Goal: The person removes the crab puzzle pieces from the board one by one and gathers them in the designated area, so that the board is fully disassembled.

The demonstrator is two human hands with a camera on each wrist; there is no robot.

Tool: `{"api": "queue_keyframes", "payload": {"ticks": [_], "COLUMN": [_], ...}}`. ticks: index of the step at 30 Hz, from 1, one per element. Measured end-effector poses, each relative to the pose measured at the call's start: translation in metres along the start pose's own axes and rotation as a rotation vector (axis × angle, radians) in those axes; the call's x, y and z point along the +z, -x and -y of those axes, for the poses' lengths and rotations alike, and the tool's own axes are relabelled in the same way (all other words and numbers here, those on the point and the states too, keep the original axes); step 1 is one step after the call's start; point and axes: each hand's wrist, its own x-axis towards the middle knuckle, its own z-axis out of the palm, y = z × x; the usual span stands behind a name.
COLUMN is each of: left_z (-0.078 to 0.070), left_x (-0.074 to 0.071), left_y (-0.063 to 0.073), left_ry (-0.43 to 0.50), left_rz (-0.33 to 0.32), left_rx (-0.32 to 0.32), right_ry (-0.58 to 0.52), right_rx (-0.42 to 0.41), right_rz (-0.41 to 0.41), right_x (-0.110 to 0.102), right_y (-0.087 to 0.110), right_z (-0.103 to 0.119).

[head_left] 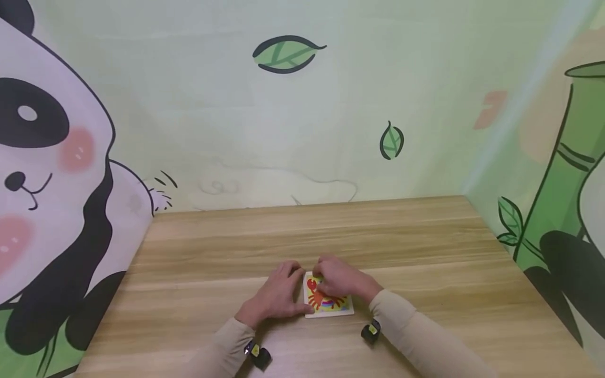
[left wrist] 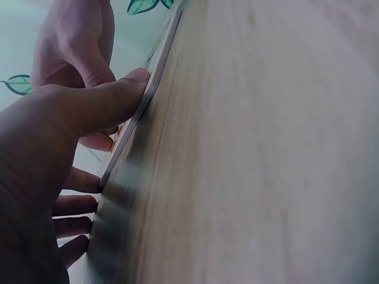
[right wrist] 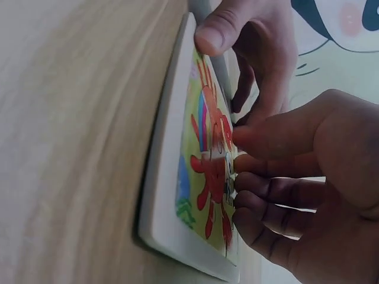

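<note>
A small square puzzle board (head_left: 329,314) with a pale frame lies flat on the wooden table. It carries a red crab picture (right wrist: 216,171) with a rainbow patch on yellow, crossed by fine seams. My left hand (head_left: 279,294) holds the board at its left side, the thumb (left wrist: 121,97) on the near corner and the other fingers along the edge. From the far right, my right hand (head_left: 342,278) reaches over the board. Its thumb and fingertips (right wrist: 246,204) touch the upper part of the picture, which they partly cover. Whether a loose piece lies under them I cannot tell.
The wooden table (head_left: 227,241) extends around the board on all sides. A printed wall (head_left: 212,105) with leaves stands behind it, and a panda print (head_left: 94,210) is on the left. Small black cameras (head_left: 371,332) are strapped to both wrists.
</note>
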Motion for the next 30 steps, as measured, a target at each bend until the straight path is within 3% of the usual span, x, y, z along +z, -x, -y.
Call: {"api": "queue_keyframes", "payload": {"ticks": [6,18,26,30], "left_z": [0.001,-0.002,-0.002,0.0], "left_x": [0.001,-0.005,-0.004,-0.001], "left_y": [0.002,0.003,0.003,0.004], "left_ry": [0.004,0.002,-0.019,-0.009], "left_rz": [0.0,-0.003,-0.003,-0.007], "left_rx": [-0.008,0.005,0.011,0.022], "right_ry": [-0.008,-0.135,-0.304,-0.329], "right_rx": [-0.029,0.013,0.085,0.119], "right_rz": [0.002,0.069,0.14,0.154], "right_x": [-0.002,-0.004,-0.005,-0.004], "right_y": [-0.003,-0.017,-0.019,-0.02], "right_z": [0.003,-0.007,-0.013,-0.013]}}
